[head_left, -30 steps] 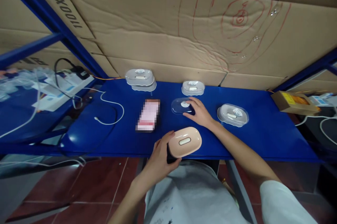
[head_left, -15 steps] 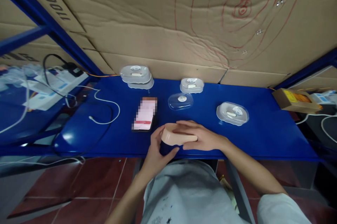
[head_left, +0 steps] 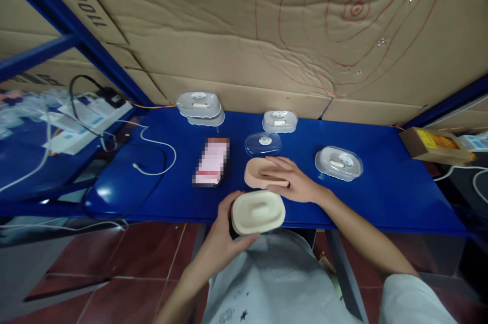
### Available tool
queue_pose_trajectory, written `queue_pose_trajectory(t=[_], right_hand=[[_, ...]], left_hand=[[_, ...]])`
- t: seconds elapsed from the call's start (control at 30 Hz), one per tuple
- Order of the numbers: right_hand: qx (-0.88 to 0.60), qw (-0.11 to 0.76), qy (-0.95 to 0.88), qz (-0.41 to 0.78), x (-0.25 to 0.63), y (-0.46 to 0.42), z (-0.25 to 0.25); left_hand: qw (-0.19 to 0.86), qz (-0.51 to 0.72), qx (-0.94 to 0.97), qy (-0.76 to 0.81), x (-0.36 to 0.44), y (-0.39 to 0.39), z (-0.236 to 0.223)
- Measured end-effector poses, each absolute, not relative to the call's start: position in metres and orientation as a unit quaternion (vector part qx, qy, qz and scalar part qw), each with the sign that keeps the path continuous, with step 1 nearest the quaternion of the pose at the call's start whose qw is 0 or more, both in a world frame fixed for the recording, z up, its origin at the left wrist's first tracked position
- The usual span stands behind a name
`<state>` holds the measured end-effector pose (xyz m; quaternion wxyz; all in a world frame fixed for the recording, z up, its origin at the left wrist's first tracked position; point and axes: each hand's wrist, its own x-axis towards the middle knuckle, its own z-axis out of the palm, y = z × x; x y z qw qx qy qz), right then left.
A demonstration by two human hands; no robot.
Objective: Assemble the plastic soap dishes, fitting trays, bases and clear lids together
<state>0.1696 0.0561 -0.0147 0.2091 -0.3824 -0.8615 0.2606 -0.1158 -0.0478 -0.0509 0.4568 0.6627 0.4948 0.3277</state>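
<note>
My left hand [head_left: 223, 235] grips a cream oval lid-like piece [head_left: 242, 215] by its left end, thumb along the near edge. A raised bar stands in the middle of its shallow hollow. Just beyond it, a peach oval dish [head_left: 253, 174] is in my right hand [head_left: 297, 182], whose fingers reach over its right part and inside. The two pieces are close together; whether they touch is hard to tell. Behind them lies a clear plastic cover [head_left: 263, 145] with a round sticker.
Clear-covered oval containers [head_left: 339, 163] stand on the blue table [head_left: 381, 192], another [head_left: 280, 121] at the back and a stack [head_left: 200, 105] at back left. A phone [head_left: 211, 161] lies left of my hands, near a white cable [head_left: 173, 156]. Cardboard [head_left: 213, 34] walls the back.
The cream piece has come into sight in my left hand, nearer my body. My right hand has moved away from me with the peach dish, now turned hollow side up.
</note>
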Motion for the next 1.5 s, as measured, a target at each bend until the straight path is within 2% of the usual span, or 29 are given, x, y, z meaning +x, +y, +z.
queue_pose_trajectory(t=[0.07,0.17,0.37,0.5,0.6,0.73,0.87,1.1,1.3,1.4,1.5], right_hand=[[-0.399,0.186,-0.873,0.208,0.170,0.063,-0.018],[-0.389,0.174,-0.885,0.186,0.166,0.059,-0.010],[-0.301,0.145,-0.903,0.269,0.163,0.003,0.010],[-0.318,0.151,-0.912,0.211,0.163,-0.014,0.004],[-0.320,0.175,-0.917,0.163,0.170,0.009,0.010],[-0.458,0.205,-0.864,0.049,0.188,0.086,0.019],[-0.560,0.123,-0.819,0.021,0.201,0.150,0.010],[-0.616,0.132,-0.777,-0.002,0.218,0.135,-0.004],[-0.658,0.132,-0.740,0.036,0.236,0.150,-0.001],[-0.659,0.190,-0.726,0.044,0.231,0.135,0.013],[-0.525,0.297,-0.783,0.152,0.213,0.088,0.033]], left_hand=[[0.428,0.274,0.714,0.482,-0.124,-0.055,-0.045],[0.390,0.288,0.743,0.461,-0.126,-0.060,-0.041],[0.352,0.382,0.733,0.438,-0.108,-0.048,-0.044],[0.250,0.334,0.796,0.438,-0.105,-0.039,-0.049],[0.197,0.304,0.821,0.442,-0.108,-0.035,-0.054],[0.174,0.281,0.834,0.443,-0.111,-0.035,-0.057],[0.162,0.281,0.826,0.460,-0.105,-0.041,-0.054],[0.128,0.343,0.825,0.431,-0.089,-0.049,-0.051],[0.067,0.363,0.847,0.382,-0.061,-0.042,-0.048],[0.066,0.388,0.844,0.363,-0.054,-0.039,-0.049],[0.213,0.502,0.754,0.366,-0.052,-0.040,-0.043]])
